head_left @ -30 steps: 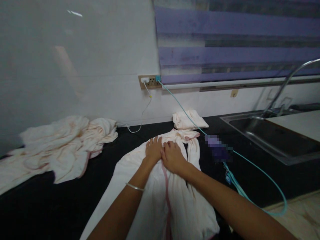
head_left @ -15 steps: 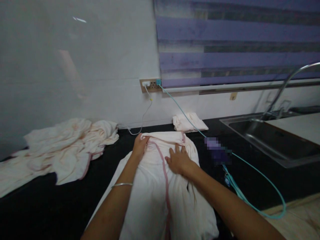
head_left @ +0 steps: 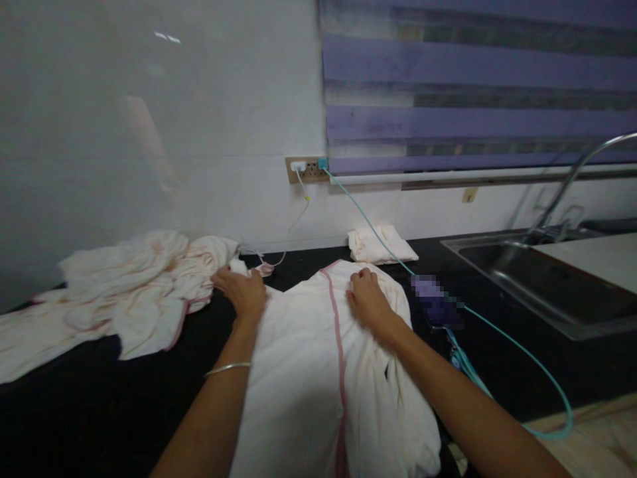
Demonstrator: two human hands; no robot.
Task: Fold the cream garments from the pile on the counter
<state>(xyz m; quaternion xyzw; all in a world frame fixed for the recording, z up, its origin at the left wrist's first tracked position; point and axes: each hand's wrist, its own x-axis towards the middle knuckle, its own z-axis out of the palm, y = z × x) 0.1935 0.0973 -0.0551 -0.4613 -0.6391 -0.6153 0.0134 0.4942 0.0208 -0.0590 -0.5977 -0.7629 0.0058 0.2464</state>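
Observation:
A white shirt with pink piping point(head_left: 298, 352) lies spread on the black counter before me, its piped front edge running up the middle. My left hand point(head_left: 243, 290) is at its upper left, fingers bent around a piece of the white cloth, with a pink-edged bit showing just beyond the thumb. On the upper right of the shirt rests my right hand point(head_left: 369, 299), its fingers curled and gripping the fabric. The cloth right of the piping is bunched in folds. My left hand is close to a rumpled pile of similar garments point(head_left: 144, 285).
A folded pale cloth point(head_left: 382, 244) sits by the wall. A blurred-out purple item point(head_left: 432, 299) with a teal cable point(head_left: 517, 338) lies to the right. Behind are a wall socket point(head_left: 307, 170) and a white cord. A steel sink point(head_left: 522, 279) is at the far right.
My left hand has moved left with cloth, opening out the folded top part of the shirt. My right hand has gone from fingers spread flat to curled. The view has shifted slightly.

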